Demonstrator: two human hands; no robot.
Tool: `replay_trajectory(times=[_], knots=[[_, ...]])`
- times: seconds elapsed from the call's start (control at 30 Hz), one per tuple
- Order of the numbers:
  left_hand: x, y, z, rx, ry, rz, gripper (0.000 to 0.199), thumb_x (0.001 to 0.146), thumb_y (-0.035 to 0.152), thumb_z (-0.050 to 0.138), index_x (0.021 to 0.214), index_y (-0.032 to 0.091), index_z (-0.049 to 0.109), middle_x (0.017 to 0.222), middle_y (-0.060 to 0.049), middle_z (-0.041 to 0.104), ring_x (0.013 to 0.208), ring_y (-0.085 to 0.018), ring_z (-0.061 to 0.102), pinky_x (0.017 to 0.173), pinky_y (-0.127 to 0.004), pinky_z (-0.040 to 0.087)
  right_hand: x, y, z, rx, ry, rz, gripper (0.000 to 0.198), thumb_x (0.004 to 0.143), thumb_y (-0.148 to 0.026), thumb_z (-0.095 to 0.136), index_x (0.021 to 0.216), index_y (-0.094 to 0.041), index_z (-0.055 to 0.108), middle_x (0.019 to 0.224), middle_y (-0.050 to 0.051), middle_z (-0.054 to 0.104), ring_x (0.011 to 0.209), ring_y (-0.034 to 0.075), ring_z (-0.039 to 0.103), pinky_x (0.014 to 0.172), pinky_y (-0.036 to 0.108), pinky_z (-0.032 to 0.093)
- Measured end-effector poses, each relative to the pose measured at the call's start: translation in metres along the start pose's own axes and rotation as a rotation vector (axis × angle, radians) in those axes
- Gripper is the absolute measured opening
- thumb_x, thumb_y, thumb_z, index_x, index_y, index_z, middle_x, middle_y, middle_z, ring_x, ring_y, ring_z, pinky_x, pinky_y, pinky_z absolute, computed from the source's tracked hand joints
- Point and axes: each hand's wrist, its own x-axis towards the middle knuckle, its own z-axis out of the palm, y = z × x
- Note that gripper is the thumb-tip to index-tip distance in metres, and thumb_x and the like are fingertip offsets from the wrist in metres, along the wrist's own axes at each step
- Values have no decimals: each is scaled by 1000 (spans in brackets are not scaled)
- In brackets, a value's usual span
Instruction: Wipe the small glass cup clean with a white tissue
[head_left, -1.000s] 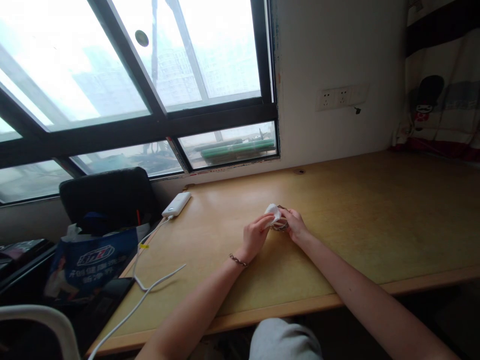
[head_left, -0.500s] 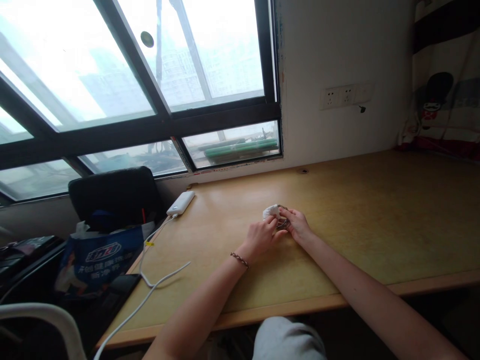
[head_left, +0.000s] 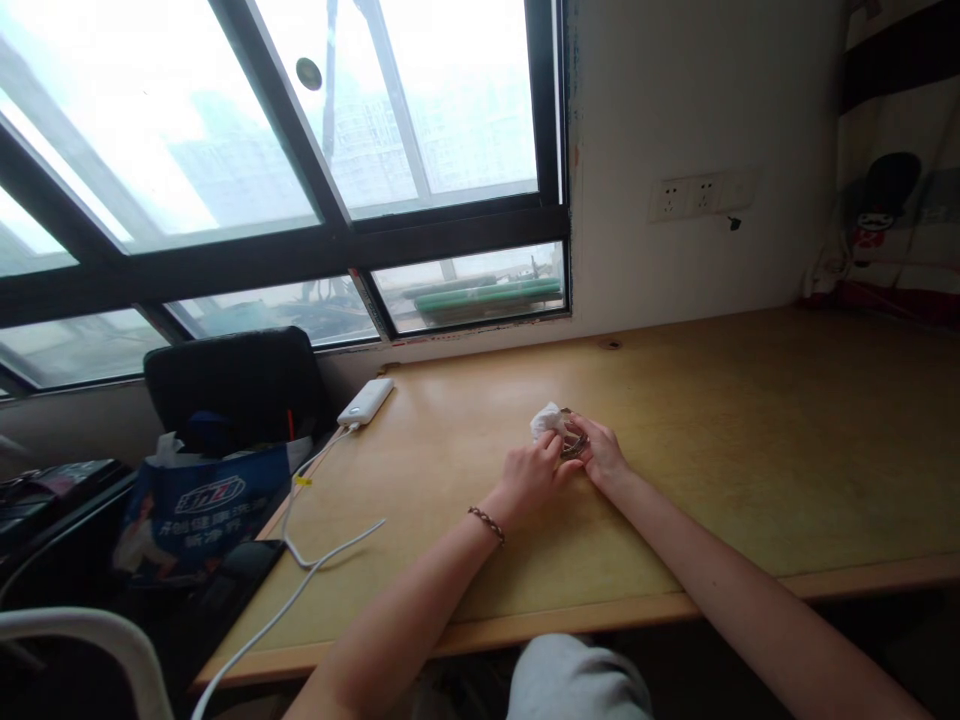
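Over the middle of the desk, my right hand (head_left: 606,457) grips a small round object (head_left: 574,442) with a dark, shiny, ring-like rim; its exact kind is too small to make out. My left hand (head_left: 531,474) is closed on a crumpled white tissue (head_left: 547,421), which is pressed against the left side of that round object. The fingers of both hands nearly meet and partly hide it. A braided bracelet (head_left: 487,525) circles my left wrist.
A white power bank (head_left: 365,402) lies at the left edge of the wooden desk (head_left: 720,440). Its white cable (head_left: 300,567) trails over the near-left corner. Left of the desk stand a black chair (head_left: 232,385) and a blue bag (head_left: 202,510). Wall sockets (head_left: 686,196) are behind.
The view has shifted slightly. The tissue has turned a little in my left fingers and looks more bunched up. Both hands keep hold of their things.
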Motion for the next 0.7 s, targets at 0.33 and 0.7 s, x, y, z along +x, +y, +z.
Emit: replay_trajectory(times=[0.33,0.7], knots=[[1,-4,4,-181,54,145,44,85,45,30,122,24,38,127,-4,43,102,-19,51,82,-29,44,3,7,-5,6,-120,2,18,61,-31,66,70,-16,62,67,-1,64,59,12,55,56,23,43],[5,-16,-3,-268,-1,202,40,88,39,26,77,17,59,81,-3,60,70,-12,55,63,-22,41,4,7,-7,13,-127,-39,14,67,-30,62,70,-16,61,64,-3,62,54,10,52,49,22,39]])
